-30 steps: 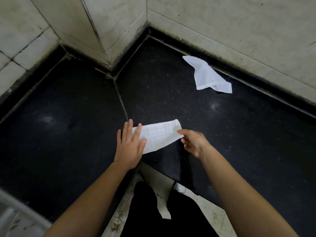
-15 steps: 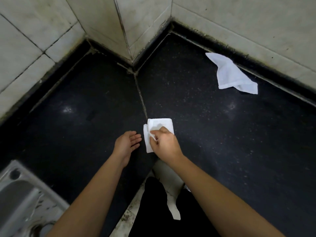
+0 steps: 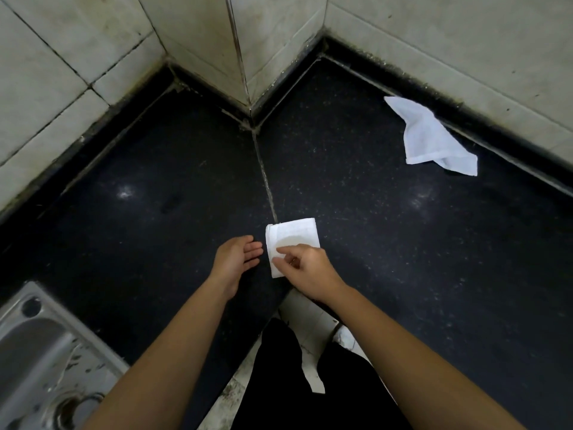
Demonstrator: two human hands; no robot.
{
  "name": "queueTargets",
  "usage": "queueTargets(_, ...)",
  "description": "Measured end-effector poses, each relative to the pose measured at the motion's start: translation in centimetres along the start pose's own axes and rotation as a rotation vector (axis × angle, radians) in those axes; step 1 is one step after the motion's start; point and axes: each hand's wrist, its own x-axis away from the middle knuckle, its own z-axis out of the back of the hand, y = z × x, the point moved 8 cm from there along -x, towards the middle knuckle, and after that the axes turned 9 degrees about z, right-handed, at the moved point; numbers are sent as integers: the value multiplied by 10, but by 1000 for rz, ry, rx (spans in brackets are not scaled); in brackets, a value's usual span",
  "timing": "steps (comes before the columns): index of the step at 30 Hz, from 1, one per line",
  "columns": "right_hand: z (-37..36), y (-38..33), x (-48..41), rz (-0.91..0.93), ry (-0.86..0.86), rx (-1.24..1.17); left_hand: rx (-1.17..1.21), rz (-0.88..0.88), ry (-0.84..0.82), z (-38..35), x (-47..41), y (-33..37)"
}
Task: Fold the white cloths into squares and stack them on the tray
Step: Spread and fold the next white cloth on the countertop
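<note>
1. The small white textured cloth (image 3: 293,240), a long strip a second ago, now lies folded into a square.
2. The right hand (image 3: 305,268) now presses its near edge.
3. The left hand (image 3: 237,256) is off it, just beside.

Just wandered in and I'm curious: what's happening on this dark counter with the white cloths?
A person is folding white cloths. The right hand presses on a folded cloth, now a small square on the black counter. The left hand lies open beside it. A second cloth lies crumpled near the tiled wall. A metal sink shows at lower left.
</note>
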Motion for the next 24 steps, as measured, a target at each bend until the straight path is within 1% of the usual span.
queueTargets(1, 10, 0, 3, 40, 74, 20, -79, -57, 33, 0, 1, 2)
queueTargets(2, 20, 0, 5, 113, 167, 104, -220, -171, 82, 0, 3, 6)
queueTargets(4, 36, 1, 10, 256, 275, 351, -648, -563, 201, -10, 19, 21)
queueTargets(5, 37, 7, 10, 281, 249, 470, -867, -772, 246, -22, 31, 23)
queueTargets(6, 36, 14, 9, 275, 177, 567, -1067, -926, 267, -34, 38, 22)
queueTargets(7, 34, 21, 7, 259, 83, 641, -1248, -1004, 269, -43, 37, 17)
queueTargets(8, 30, 30, 5, 250, -9, 703, -1412, -1030, 256, -50, 32, 10)
queueTargets(10, 19, 39, 1, 275, -148, 804, -1657, -990, 207, -51, 14, -4)
queueTargets(12, 11, 48, -2, 276, -241, 877, -1762, -965, 171, -45, 1, -13)
queueTargets(15, 10, 58, -5, 243, -293, 896, -1805, -944, 142, -42, -6, -16)
queueTargets(24, 10, 62, -7, 266, -308, 881, -1805, -958, 102, -40, -8, -16)
